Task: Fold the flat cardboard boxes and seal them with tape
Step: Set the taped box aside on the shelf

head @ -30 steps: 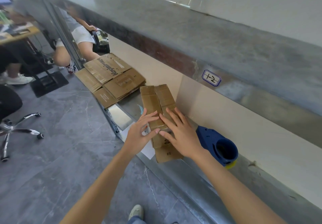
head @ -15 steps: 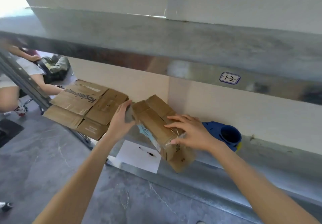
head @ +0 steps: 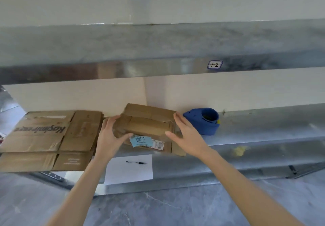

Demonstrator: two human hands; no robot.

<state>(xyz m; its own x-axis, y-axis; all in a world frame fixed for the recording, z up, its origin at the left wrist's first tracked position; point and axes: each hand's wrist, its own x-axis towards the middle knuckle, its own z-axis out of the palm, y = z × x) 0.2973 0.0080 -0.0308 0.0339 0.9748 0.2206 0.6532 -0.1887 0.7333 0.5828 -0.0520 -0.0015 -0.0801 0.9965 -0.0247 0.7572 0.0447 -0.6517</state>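
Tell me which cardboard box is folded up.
The small cardboard box with the blue note, held between the left hand and right hand; the printed boxes left of it lie flat.

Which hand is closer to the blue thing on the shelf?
Right. The right hand rests on the cardboard box's right end, just beside the blue tape dispenser; the left hand holds the box's left end, farther away.

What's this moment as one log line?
left hand: grips small brown cardboard box; right hand: flat against box; blue plastic tape dispenser: untouched
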